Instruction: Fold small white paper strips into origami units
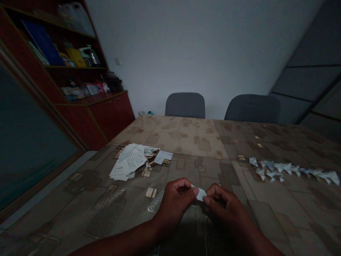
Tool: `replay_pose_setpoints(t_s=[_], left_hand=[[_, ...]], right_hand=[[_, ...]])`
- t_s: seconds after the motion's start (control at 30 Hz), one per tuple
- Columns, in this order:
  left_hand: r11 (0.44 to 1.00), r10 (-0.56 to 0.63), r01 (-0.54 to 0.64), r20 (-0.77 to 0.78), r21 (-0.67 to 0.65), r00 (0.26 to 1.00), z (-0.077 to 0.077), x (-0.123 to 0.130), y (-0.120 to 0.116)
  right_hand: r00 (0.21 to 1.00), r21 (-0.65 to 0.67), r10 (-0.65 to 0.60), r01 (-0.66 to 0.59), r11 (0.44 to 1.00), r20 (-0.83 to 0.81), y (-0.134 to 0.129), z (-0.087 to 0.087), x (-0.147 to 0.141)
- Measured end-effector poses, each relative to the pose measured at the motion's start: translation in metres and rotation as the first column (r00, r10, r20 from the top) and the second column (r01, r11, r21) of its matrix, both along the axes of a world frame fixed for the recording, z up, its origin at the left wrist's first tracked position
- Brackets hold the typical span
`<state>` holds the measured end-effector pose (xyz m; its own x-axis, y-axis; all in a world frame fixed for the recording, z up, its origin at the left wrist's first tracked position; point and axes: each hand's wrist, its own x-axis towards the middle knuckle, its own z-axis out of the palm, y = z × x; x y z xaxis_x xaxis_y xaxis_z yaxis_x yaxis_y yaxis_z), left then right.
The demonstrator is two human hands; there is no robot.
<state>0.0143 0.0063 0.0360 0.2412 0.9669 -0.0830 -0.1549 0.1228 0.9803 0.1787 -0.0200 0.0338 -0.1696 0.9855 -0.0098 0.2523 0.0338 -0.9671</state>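
Between my two hands is a small folded piece of white paper (201, 194), held just above the patterned tablecloth (183, 137). My left hand (177, 197) pinches its left end between thumb and forefinger. On the other end, my right hand (223, 202) grips with thumb and fingertips. The fingers hide parts of the folds. To the left lies a loose pile of printed paper sheets (130, 161), with a separate light sheet (163, 156) at its right edge. Several small folded paper shapes (290, 168) with pointed ends stand in rows on the right.
Two grey chairs, one in the middle (185, 105) and one at the right (252, 107), stand behind the table's far edge. A red-brown cabinet (98, 121) with filled shelves is at the left, beside a pale wall (202, 49). The room is dim.
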Motion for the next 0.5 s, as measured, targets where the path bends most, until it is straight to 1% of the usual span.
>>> replay_pose_setpoints(t_s=[0.1,0.2,0.33,0.43,0.5], left_hand=[[1.000,-0.002,0.002,0.026,-0.007,1.000,-0.001,-0.001,0.001],[1.000,-0.013,0.013,0.036,0.006,0.999,-0.004,-0.002,0.002],[0.999,-0.032,0.032,-0.016,0.024,0.999,-0.009,-0.002,0.003],[0.998,-0.037,0.040,-0.040,0.055,0.999,-0.010,-0.003,0.004],[0.997,-0.042,0.043,-0.014,0.059,0.999,-0.010,-0.003,0.004]], right_hand=[[1.000,-0.028,0.012,-0.012,1.000,-0.011,0.000,0.002,0.001],[1.000,-0.014,0.017,-0.017,1.000,-0.005,0.002,0.003,0.005],[0.999,-0.002,0.028,-0.028,1.000,-0.016,0.002,-0.001,0.008],[0.998,-0.039,0.019,-0.022,0.999,-0.065,0.003,-0.005,0.008],[0.994,-0.059,0.001,-0.008,0.998,-0.111,0.003,-0.007,0.006]])
